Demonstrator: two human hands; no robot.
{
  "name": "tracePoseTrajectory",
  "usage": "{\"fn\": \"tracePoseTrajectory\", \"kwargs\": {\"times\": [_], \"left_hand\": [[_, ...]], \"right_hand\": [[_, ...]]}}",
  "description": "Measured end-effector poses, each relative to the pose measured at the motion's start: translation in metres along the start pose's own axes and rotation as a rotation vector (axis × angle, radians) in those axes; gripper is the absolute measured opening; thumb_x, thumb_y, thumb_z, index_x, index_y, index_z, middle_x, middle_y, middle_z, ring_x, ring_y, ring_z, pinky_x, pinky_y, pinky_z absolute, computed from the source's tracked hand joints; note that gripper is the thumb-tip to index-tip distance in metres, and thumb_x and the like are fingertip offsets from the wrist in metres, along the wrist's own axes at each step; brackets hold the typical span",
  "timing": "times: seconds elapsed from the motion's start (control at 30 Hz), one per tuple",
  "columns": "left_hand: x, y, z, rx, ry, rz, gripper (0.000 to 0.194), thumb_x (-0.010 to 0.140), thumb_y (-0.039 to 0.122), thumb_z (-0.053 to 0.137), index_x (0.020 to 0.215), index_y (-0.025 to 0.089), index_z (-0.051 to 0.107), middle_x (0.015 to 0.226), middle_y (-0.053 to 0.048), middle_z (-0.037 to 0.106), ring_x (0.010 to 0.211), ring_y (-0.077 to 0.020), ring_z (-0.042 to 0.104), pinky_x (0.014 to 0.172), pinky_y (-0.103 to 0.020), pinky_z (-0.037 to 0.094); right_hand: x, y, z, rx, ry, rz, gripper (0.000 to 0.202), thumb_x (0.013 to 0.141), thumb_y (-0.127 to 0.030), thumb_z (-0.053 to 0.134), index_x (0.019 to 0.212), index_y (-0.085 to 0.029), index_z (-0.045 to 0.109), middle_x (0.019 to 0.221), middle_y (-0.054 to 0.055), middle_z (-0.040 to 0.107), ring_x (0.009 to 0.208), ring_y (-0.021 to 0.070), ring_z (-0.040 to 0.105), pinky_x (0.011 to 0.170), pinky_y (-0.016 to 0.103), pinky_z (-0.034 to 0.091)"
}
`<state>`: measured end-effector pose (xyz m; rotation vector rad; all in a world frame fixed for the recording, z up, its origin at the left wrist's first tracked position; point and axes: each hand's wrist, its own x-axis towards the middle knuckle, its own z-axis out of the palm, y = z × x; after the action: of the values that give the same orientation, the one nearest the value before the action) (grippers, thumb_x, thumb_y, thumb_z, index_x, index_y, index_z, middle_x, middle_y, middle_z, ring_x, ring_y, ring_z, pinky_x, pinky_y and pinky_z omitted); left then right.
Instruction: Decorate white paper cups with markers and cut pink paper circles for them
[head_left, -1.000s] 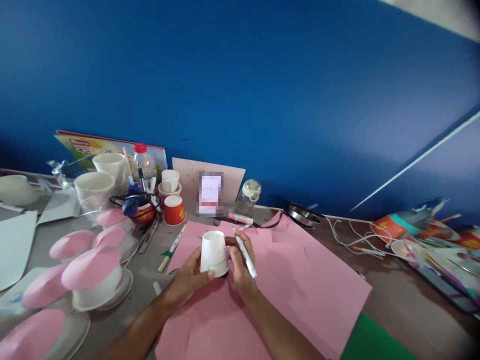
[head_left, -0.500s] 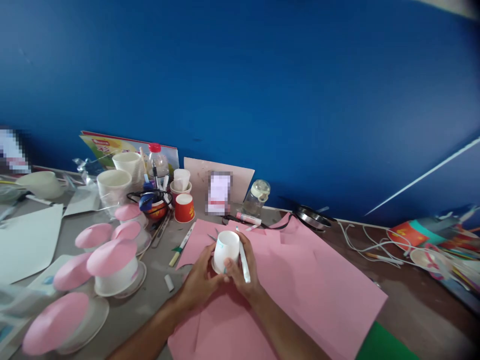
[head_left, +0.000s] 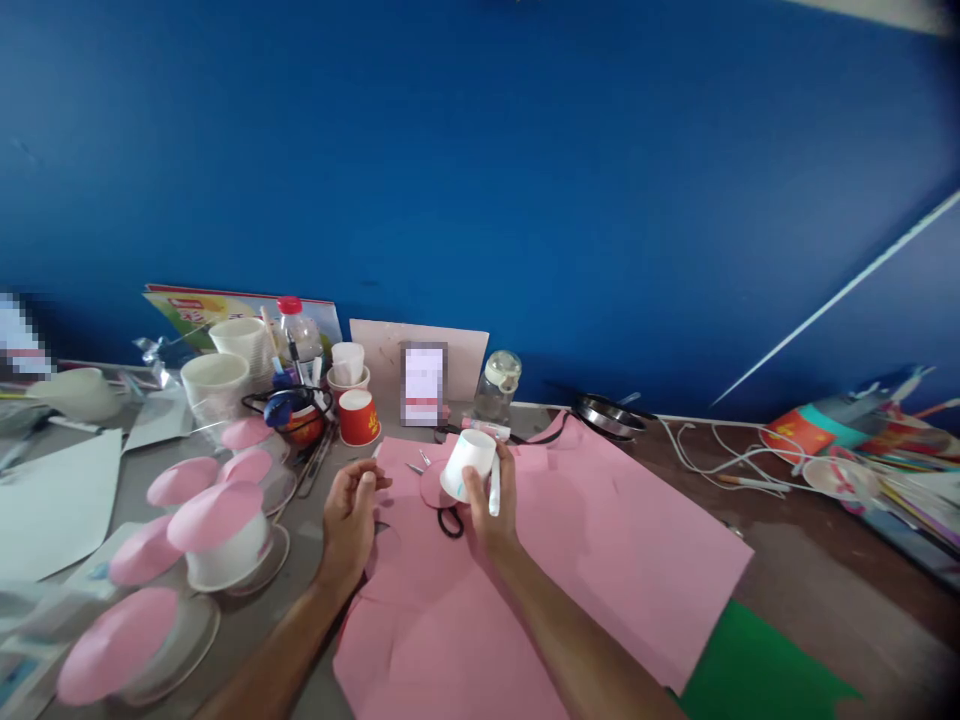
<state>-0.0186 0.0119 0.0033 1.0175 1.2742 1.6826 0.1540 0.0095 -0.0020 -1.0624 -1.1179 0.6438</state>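
Head view: the right hand (head_left: 489, 490) holds a white paper cup (head_left: 466, 465), narrower end up and tilted, its thumb pressed on the wall, while a white marker (head_left: 495, 488) is tucked along the same fingers. That cup is above the near middle of the pink paper (head_left: 600, 530), well inside the sheet's edges; whether it touches the pink disc (head_left: 431, 487) beside it, I cannot tell. Scissors (head_left: 451, 523) lie just below, partly hidden. The left hand (head_left: 351, 515) is apart from the cup, fingers half curled and loosely parted, at the paper's left edge. A strip of grey surface (head_left: 300, 535) runs between that hand and the pink-topped cups (head_left: 217, 540). Beyond the sheet's far edge stand a red cup (head_left: 359, 417) and a glass jar (head_left: 495, 388), near the blue wall (head_left: 480, 200). Rightward, the sheet reaches a corner over brown surface, well short of the white cables (head_left: 694, 465); a green sheet (head_left: 761, 670) shows past its lower right edge.
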Motion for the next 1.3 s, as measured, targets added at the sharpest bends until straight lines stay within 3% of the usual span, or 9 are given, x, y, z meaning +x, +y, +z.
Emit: {"fn": "tracePoseTrajectory", "kwargs": {"times": [0.23,0.37,0.57,0.83,1.13,1.3], "left_hand": [[0.018,0.000,-0.009,-0.165,0.136,0.038,0.023,0.086,0.041,0.048,0.094,0.020,0.055,0.080,0.001,0.060,0.066,-0.0117,0.062,0.066,-0.026,0.049],[0.027,0.005,-0.013,-0.246,0.199,0.009,0.018,0.083,0.031,0.044,0.091,0.019,0.055,0.074,0.002,0.058,0.065,-0.0113,0.060,0.068,-0.026,0.049],[0.034,0.009,-0.016,-0.230,0.251,0.028,0.022,0.082,0.033,0.040,0.092,0.020,0.054,0.072,0.002,0.057,0.065,-0.0126,0.058,0.069,-0.029,0.050],[0.032,0.006,-0.016,-0.074,0.194,0.059,0.017,0.084,0.032,0.044,0.086,0.020,0.056,0.076,0.001,0.058,0.065,-0.0128,0.059,0.067,-0.028,0.050],[0.031,-0.015,-0.020,0.126,0.079,0.147,0.027,0.090,0.042,0.037,0.090,0.021,0.055,0.078,-0.001,0.058,0.066,-0.0152,0.061,0.064,-0.028,0.053],[0.030,-0.018,-0.023,0.179,0.055,0.161,0.030,0.090,0.045,0.039,0.090,0.021,0.057,0.083,-0.002,0.059,0.069,-0.0166,0.062,0.065,-0.030,0.054]], "right_hand": [[0.002,0.008,-0.001,-0.156,-0.044,-0.105,0.057,0.083,-0.038,0.059,0.131,-0.015,0.039,0.125,0.018,0.053,0.113,0.0283,0.055,0.095,0.045,0.046],[0.000,0.009,-0.001,-0.193,-0.064,-0.167,0.057,0.083,-0.037,0.058,0.131,-0.013,0.038,0.126,0.019,0.052,0.115,0.0296,0.054,0.095,0.046,0.046],[-0.002,0.002,0.000,-0.228,-0.104,-0.216,0.056,0.083,-0.039,0.056,0.131,-0.014,0.038,0.121,0.017,0.055,0.112,0.0298,0.056,0.093,0.046,0.048],[-0.004,0.001,0.000,-0.242,-0.149,-0.234,0.059,0.082,-0.041,0.055,0.131,-0.014,0.038,0.124,0.018,0.055,0.113,0.0304,0.055,0.095,0.046,0.046],[-0.019,-0.006,0.005,-0.300,-0.361,-0.386,0.063,0.083,-0.042,0.052,0.135,-0.013,0.033,0.124,0.018,0.056,0.109,0.0298,0.058,0.093,0.044,0.049],[-0.020,-0.001,0.007,-0.329,-0.419,-0.341,0.067,0.083,-0.045,0.051,0.137,-0.012,0.031,0.122,0.019,0.057,0.108,0.0305,0.058,0.093,0.046,0.048]]}}
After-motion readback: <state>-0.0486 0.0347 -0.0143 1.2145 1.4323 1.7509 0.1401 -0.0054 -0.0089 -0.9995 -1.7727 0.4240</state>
